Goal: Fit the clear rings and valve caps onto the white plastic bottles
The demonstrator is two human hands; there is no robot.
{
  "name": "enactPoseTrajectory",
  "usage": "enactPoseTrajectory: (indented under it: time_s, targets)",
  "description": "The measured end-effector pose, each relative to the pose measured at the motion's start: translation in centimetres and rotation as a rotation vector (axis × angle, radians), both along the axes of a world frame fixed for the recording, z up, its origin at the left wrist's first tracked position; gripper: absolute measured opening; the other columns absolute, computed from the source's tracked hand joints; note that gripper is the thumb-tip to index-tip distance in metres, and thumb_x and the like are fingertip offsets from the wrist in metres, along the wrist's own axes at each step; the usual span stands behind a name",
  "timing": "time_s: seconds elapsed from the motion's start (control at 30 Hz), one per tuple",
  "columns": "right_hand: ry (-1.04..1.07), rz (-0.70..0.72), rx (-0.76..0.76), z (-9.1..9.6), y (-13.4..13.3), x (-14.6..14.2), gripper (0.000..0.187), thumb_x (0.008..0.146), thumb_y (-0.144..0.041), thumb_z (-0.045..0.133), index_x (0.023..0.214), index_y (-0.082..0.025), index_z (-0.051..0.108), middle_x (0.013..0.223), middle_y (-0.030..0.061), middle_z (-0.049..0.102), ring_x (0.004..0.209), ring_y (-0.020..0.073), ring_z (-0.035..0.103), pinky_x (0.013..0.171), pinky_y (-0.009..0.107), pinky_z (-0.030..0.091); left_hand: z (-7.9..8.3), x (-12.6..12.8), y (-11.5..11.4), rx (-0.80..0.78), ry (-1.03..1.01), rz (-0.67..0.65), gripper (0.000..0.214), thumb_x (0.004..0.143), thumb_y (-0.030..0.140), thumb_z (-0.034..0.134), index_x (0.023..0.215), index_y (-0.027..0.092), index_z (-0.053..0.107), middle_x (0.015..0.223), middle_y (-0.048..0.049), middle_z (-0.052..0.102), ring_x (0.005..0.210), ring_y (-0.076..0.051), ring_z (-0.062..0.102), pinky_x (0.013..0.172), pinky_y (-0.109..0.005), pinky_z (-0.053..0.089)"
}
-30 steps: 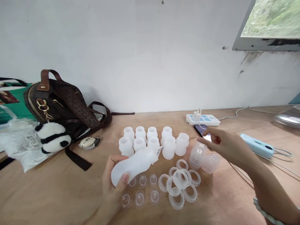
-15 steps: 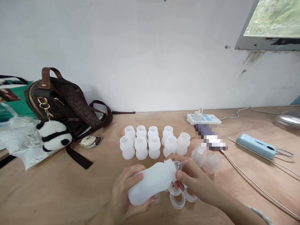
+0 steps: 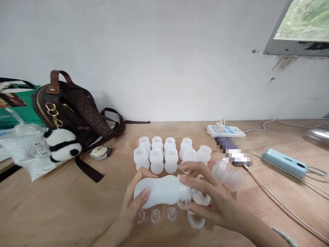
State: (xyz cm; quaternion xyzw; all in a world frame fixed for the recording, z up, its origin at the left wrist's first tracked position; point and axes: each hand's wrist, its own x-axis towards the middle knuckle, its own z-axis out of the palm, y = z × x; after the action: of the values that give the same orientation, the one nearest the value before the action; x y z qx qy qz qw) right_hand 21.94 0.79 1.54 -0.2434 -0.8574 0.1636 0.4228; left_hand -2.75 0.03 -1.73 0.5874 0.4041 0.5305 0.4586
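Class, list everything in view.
Waisted plastic bottle: 1, white, centre
Bulging plastic cups: 9, white, behind bottle
Domed discs: 3 visible, clear, front
Plastic rings: several, frosted, beside discs
Plastic domes: 2 piles, clear, beside cups
Blurred phone: 1, purple, behind domes
Power strip: 1, white, back right
Oblong device: 1, blue, right
Cables: several, white, right
Shiny object: 1, silver, right edge
Backpack: 1, brown, left
Plush panda: 1, black-white, by backpack
Carrier bag: 1, green, left
Plastic bag: 1, clear, left
Oval object: 1, beige, beside panda
Wooden table: 1, brown, below
Wall: 1, white, back
Window: 1, grey-framed, upper right
Bracelet: 1, pale, right wrist
Left grip (bare hand): 1, bottle's base
Right grip (bare hand): 1, bottle's neck
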Motion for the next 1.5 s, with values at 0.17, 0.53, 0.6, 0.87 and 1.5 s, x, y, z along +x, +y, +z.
enactPoseTrajectory:
  time_s: [0.17, 0.53, 0.6, 0.87, 1.5]
  targets:
    - [0.087, -0.096, -0.228, -0.3, 0.0, 0.1, 0.079, 0.090, -0.073, 0.052, 0.154, -0.032, 0.032, 0.115, 0.0092, 0.065, 0.096, 0.0251, 0.066, 0.077, 0.038, 0.058, -0.1, 0.0, 0.0, 0.312, 0.198, 0.185, 0.035, 0.082, 0.049, 0.070, 0.104, 0.023, 0.061, 0.082, -0.0025, 0.068, 0.061, -0.019, 0.060, 0.052, -0.025, 0.044]
    - [0.030, -0.025, 0.034, 0.4, -0.4, -0.3, 0.030, 0.099, -0.032, 0.062, 0.128, -0.026, 0.058, 0.120, 0.0104, 0.068, 0.100, 0.0212, 0.069, 0.079, 0.034, 0.059, -0.1, -0.2, 0.0, 0.100, 0.084, -0.056, 0.041, 0.088, 0.061, 0.057, 0.095, 0.021, 0.062, 0.071, -0.0021, 0.065, 0.053, -0.017, 0.058, 0.047, -0.024, 0.041]
    - [0.059, -0.028, 0.142, 0.1, -0.5, -0.3, 0.034, 0.100, -0.029, 0.058, 0.134, -0.025, 0.054, 0.119, 0.0117, 0.065, 0.100, 0.0220, 0.067, 0.077, 0.035, 0.059, 0.0, 0.0, 0.1, -0.111, -0.065, -0.172, 0.053, 0.080, 0.072, 0.059, 0.091, 0.020, 0.058, 0.066, -0.0019, 0.064, 0.047, -0.017, 0.056, 0.041, -0.023, 0.038]
    - [0.233, 0.004, -0.081, -0.4, -0.4, 0.3, 0.054, 0.094, -0.031, 0.065, 0.143, -0.029, 0.042, 0.105, 0.0075, 0.063, 0.090, 0.0228, 0.064, 0.069, 0.033, 0.057, 1.6, 0.3, 0.4, -0.192, -0.237, 0.067, 0.057, 0.070, 0.072, 0.069, 0.087, 0.020, 0.056, 0.064, 0.0011, 0.060, 0.050, -0.014, 0.054, 0.044, -0.021, 0.040]
    - [0.213, -0.360, -0.385, 5.0, 1.3, 7.4, 0.037, 0.086, -0.058, 0.068, 0.085, -0.021, 0.070, 0.061, 0.0008, 0.059, 0.055, 0.0158, 0.053, 0.049, 0.026, 0.036, 0.1, 0.1, 0.2, 0.518, 0.310, -0.028, 0.044, 0.100, 0.049, 0.054, 0.139, 0.029, 0.045, 0.124, -0.0054, 0.062, 0.107, -0.022, 0.056, 0.092, -0.032, 0.042]
